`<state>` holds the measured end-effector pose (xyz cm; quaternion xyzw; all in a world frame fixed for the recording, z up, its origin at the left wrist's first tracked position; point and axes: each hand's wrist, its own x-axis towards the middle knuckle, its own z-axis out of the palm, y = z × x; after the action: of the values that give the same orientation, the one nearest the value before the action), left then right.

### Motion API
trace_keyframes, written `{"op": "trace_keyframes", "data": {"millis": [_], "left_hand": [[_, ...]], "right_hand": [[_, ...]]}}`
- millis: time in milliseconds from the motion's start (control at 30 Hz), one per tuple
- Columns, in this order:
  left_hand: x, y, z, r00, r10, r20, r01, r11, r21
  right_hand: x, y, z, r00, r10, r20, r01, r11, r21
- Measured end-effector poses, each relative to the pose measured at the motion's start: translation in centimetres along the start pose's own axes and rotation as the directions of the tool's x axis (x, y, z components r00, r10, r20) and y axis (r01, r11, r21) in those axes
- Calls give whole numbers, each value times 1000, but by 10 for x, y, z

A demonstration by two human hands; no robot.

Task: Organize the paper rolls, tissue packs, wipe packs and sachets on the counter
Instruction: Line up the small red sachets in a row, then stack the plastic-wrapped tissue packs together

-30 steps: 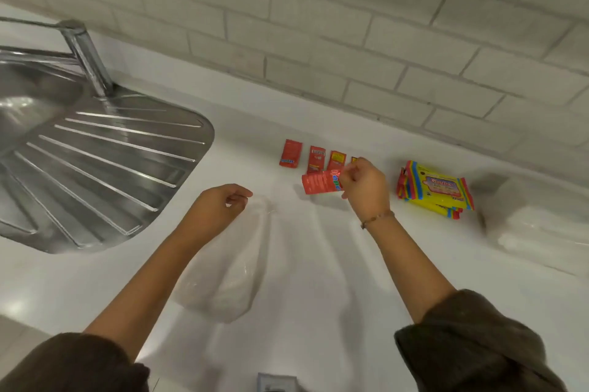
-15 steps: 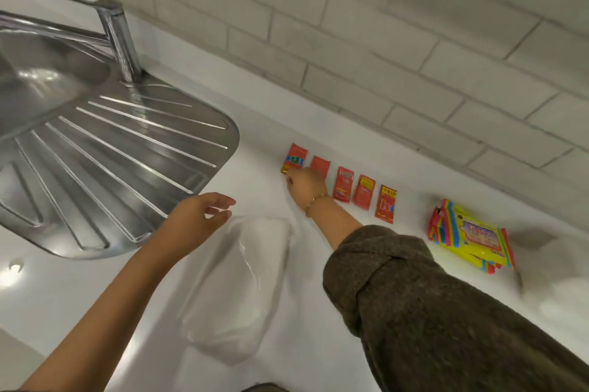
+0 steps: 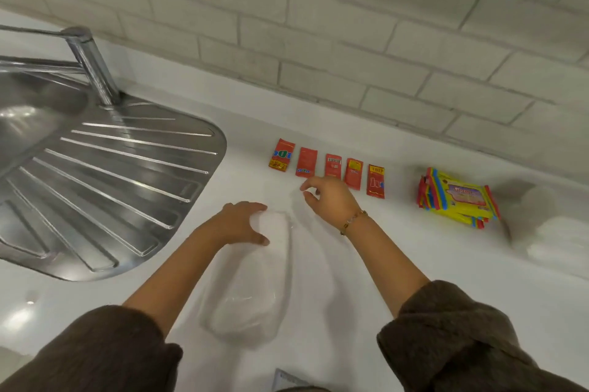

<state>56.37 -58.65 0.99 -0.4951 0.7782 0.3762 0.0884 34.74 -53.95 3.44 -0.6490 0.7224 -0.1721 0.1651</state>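
Several red sachets (image 3: 333, 165) lie in a row on the white counter (image 3: 398, 264) near the wall. A long white tissue pack in clear wrap (image 3: 255, 283) lies in front of me. My left hand (image 3: 237, 223) cups its far end, thumb and fingers around it. My right hand (image 3: 331, 200) hovers just in front of the sachet row with fingers loosely curled and nothing visibly in it. A stack of yellow wipe packs with coloured stripes (image 3: 459, 197) lies to the right. Beyond it sit blurred white paper rolls (image 3: 554, 232).
A steel sink with ribbed drainer (image 3: 105, 181) and tap (image 3: 92, 66) fills the left side. A tiled wall (image 3: 350, 40) runs along the back. A small grey packet corner (image 3: 287, 380) shows at the bottom edge.
My right hand laid a red sachet into the row's left part and drew back toward me. My left hand moved onto the far end of the white pack.
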Motion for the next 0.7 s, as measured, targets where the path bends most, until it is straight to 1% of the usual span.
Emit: {"op": "trace_keyframes", "data": {"millis": [100, 200, 300, 433, 567, 700], "left_hand": [[4, 17, -3, 1000, 15, 20, -17, 994, 110], [3, 47, -7, 999, 23, 45, -34, 968, 250], [-7, 80, -14, 996, 84, 31, -89, 952, 292], [-26, 124, -20, 985, 169, -29, -160, 967, 197], [-49, 169, -3, 959, 260, -114, -250, 963, 99], [-77, 223, 45, 930, 320, -181, -343, 932, -120]], "right_hand": [[-29, 9, -12, 995, 95, 14, -95, 995, 26], [-62, 18, -28, 987, 161, -6, -160, 986, 44], [-90, 30, -48, 973, 224, -63, -219, 972, 81], [-129, 46, -77, 936, 305, -176, -277, 946, 168], [-181, 67, -109, 901, 356, -249, -319, 931, 179], [-262, 100, -138, 838, 442, -320, -399, 897, 191]]}}
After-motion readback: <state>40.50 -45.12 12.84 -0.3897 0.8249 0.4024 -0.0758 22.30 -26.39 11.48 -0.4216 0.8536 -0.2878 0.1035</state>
